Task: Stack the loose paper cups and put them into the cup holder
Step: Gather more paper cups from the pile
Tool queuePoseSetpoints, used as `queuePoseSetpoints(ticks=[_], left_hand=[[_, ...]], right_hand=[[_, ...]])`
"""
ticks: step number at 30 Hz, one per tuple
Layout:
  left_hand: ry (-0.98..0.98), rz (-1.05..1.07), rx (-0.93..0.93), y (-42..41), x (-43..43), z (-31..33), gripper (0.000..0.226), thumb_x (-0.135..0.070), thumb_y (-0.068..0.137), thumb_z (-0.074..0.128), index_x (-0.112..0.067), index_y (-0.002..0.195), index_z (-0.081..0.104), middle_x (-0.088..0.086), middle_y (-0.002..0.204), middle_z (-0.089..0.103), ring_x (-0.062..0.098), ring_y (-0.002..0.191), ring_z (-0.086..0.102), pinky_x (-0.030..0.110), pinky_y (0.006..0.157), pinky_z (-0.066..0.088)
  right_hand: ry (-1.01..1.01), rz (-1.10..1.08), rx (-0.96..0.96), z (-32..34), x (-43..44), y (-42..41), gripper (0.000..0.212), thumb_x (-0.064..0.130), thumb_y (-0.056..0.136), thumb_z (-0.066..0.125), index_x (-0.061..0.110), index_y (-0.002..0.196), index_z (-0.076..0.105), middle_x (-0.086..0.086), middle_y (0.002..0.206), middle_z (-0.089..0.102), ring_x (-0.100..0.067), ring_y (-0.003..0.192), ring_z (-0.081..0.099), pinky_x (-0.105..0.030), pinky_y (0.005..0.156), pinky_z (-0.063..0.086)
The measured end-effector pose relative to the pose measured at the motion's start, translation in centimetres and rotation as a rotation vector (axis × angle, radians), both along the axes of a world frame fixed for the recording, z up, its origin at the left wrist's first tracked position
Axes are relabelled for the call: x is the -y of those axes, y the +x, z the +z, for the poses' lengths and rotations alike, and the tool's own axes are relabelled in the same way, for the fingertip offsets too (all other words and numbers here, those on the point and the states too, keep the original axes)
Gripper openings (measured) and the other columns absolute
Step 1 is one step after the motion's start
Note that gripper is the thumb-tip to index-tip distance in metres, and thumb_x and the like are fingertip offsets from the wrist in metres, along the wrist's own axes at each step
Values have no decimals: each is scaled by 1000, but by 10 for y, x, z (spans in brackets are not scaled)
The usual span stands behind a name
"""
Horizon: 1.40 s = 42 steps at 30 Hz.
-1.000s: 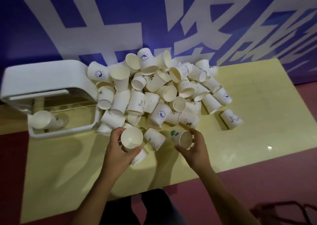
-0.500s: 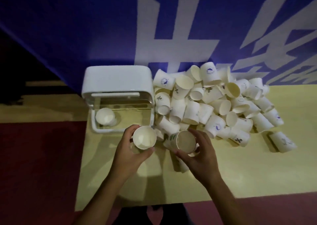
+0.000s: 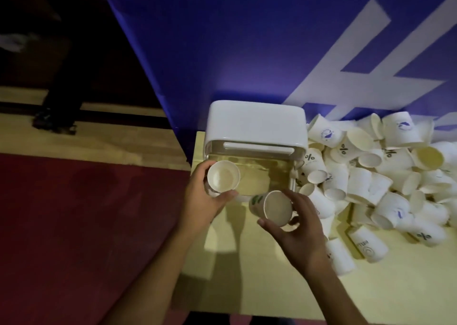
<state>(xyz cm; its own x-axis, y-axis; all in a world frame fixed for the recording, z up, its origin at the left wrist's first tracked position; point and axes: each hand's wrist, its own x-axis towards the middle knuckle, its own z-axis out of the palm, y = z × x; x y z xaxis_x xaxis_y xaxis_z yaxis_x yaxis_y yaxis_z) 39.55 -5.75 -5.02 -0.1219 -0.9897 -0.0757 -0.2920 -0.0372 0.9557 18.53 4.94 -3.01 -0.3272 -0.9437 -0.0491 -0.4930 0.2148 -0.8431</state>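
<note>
Cups lie in a loose pile (image 3: 371,178) on the right part of the table (image 3: 247,290), most of them tipped on their sides, some printed with a percent sign and some with a blue mark; the pile's left edge comes right up to the holder (image 3: 256,126). That holder, with a white top and a clear body, stands at the table's far left corner against the blue wall (image 3: 222,52). The left hand (image 3: 197,203) has its fingers and thumb curled round a plain cup (image 3: 223,176), mouth up toward the camera, over the holder's near left corner (whether this is one cup or several nested cannot be told). The right hand (image 3: 299,233) grips a green-marked cup (image 3: 272,208), fingers wrapped round its far side and thumb on the near side; it is tilted with its base pointing far and left, just near of the holder's front edge. The two held cups are close together but apart. Dark red floor (image 3: 86,213) spreads to the left of the table.
</note>
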Motion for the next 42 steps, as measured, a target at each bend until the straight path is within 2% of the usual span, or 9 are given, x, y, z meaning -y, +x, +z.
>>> queuePoseSetpoints(ticks=[3,9,16,25,29,33,37,39,42], left_hand=[[27,-38,-5,-1,8,-14,72,-13,69,96,-19,129,58,-9,123,66,-3,110,62,8,88,44],[59,-89,18,-3,23,-33,68,-16,70,95,-24,127,61,-16,121,67,0,114,61,14,91,46],[48,-127,163,1,29,-52,68,-29,72,94,-36,126,54,-22,119,64,2,108,61,15,84,47],[37,-135,344,-6,39,-71,77,-36,70,94,-21,137,57,0,132,67,20,119,64,30,97,53],[3,-183,388,-5,41,-72,83,-19,69,95,-7,141,56,9,137,64,18,123,61,7,100,38],[49,-267,407,2,43,-73,100,-18,66,94,-13,152,44,4,147,57,20,134,56,32,112,44],[154,-283,257,6,40,-73,98,-31,64,95,-32,148,44,-12,136,61,6,122,61,30,103,53],[195,-279,172,7,41,-70,88,-32,65,94,-39,140,49,-14,129,64,8,116,64,37,95,58],[181,-284,158,9,40,-65,78,-27,71,92,-39,138,53,-14,125,66,7,110,65,29,87,59]], right_hand=[[-21,-26,7,2,0,1,73,56,64,88,34,128,59,25,122,57,-6,111,58,-16,72,47],[-21,-51,-16,8,1,1,68,49,69,86,40,127,53,33,122,53,-10,113,59,-33,79,53],[-23,-44,-35,5,9,9,67,48,70,87,41,127,53,32,121,54,-6,113,57,-12,74,47],[-37,-22,-81,-5,47,22,82,39,68,94,20,137,56,10,131,58,11,113,51,-3,82,42],[-73,89,-86,-10,71,39,82,46,72,90,18,141,55,7,137,55,-5,127,51,-24,100,48],[-54,189,-134,-27,87,52,80,43,74,89,18,142,54,6,140,55,-14,128,53,-35,104,49],[30,198,-200,-40,101,57,84,42,74,88,17,146,52,0,142,57,-16,129,49,-29,104,42],[103,213,-188,-46,110,59,90,47,72,88,18,148,50,-1,145,56,-20,131,48,-33,106,42],[193,276,-165,-60,117,59,85,52,81,80,20,152,46,-1,153,50,-25,137,44,-40,112,39]])
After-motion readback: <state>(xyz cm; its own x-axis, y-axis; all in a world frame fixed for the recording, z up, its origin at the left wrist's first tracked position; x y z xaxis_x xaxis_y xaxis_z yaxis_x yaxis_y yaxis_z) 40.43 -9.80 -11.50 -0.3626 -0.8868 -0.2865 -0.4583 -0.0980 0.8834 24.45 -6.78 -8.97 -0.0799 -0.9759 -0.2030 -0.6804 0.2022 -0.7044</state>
